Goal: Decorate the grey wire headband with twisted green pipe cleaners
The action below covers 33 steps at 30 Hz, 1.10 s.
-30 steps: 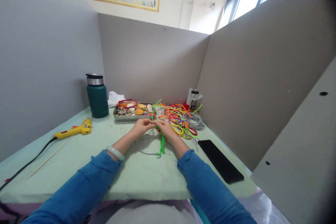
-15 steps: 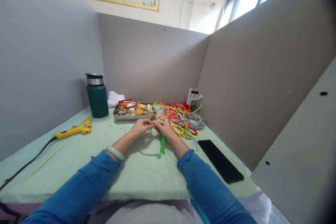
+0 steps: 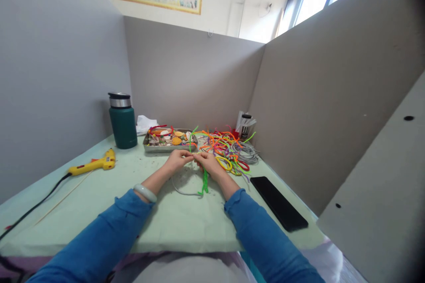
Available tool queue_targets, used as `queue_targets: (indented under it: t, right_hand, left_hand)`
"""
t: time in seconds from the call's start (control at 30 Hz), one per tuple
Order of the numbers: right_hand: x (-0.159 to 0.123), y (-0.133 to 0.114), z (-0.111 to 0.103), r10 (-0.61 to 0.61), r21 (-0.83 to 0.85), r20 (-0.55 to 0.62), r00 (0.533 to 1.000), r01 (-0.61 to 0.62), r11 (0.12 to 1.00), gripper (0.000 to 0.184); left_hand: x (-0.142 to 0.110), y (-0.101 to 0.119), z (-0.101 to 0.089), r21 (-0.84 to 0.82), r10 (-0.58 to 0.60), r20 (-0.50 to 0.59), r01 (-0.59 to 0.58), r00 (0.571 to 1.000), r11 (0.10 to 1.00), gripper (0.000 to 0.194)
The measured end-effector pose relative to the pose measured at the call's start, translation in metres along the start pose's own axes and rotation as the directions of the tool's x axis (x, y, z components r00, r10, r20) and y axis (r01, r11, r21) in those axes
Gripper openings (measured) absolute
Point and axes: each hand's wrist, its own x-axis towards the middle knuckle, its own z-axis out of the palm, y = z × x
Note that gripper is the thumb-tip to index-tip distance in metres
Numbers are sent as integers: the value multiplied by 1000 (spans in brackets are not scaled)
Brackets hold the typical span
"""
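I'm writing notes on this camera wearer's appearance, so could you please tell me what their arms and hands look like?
Both the left sleeve and the right sleeve are blue, with creased cloth ending short of the wrists. A smooth, pale, rounded bangle circles the left wrist. The left hand and right hand wear no gloves.

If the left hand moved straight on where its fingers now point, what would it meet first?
Most likely the right hand: its fingertips lie directly ahead of the left hand, touching it or nearly so; the depth between them is unclear.
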Motion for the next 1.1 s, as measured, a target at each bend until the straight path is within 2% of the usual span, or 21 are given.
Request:
queue_targets:
  t: [0.3, 0.73, 1.1]
  right_hand:
    - [1, 1, 0, 7, -28, -12, 1000, -8, 1000, 31]
    - [1, 1, 1, 26, -42, -30, 999, -27, 999, 28]
    - [0, 1, 1, 33, -76, 5, 999, -32, 997, 30]
  left_hand:
    - [-1, 1, 1, -2, -12, -3, 12, 1000, 1000, 28]
    - [7, -12, 1, 24, 56, -44, -55, 997, 998, 27]
    - [9, -15, 0, 80, 56, -54, -51, 997, 995, 30]
